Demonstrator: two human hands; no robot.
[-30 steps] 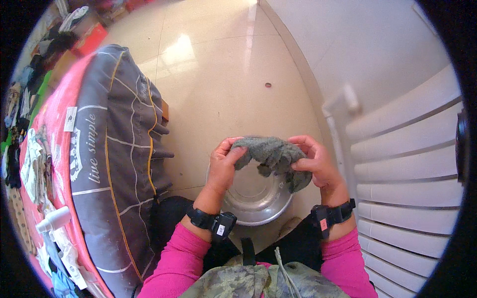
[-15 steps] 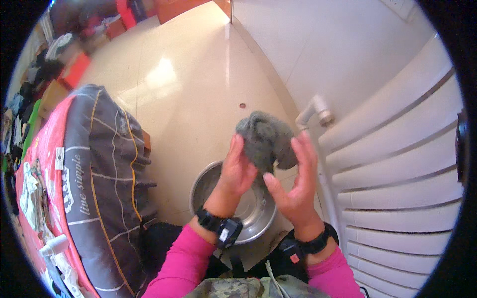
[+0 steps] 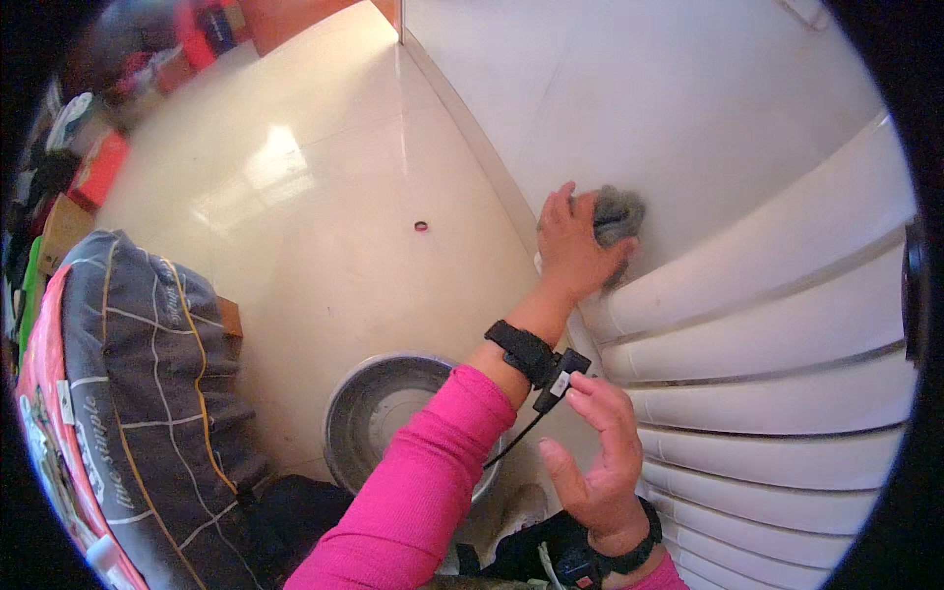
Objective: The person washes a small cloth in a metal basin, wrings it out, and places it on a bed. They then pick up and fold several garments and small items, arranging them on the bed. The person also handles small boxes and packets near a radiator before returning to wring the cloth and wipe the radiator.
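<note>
My left hand (image 3: 575,241) reaches far out to the right, its fingers curled over a bunched grey-green cloth (image 3: 618,214). The cloth sits at the upper end of a white slatted radiator (image 3: 747,305), against the pale wall, and hides the pipe fitting there. Nearer my body, my right hand (image 3: 602,462) hangs in front of the radiator with fingers apart and nothing in it. A round metal basin (image 3: 359,408) stands on the floor below my left forearm, which covers part of it.
On the left is a bed edge with a grey checked cover (image 3: 147,364). Boxes and piled clothes line the far left; a red box (image 3: 98,167) is among them. A small dark red ring (image 3: 421,226) lies on the tiled floor (image 3: 324,265). A white wall (image 3: 629,98) rises at the far right.
Both hands were around the cloth above the basin. My left hand has carried it right, up to the pipe and wall. My right hand has let go and drawn back; the view has shifted.
</note>
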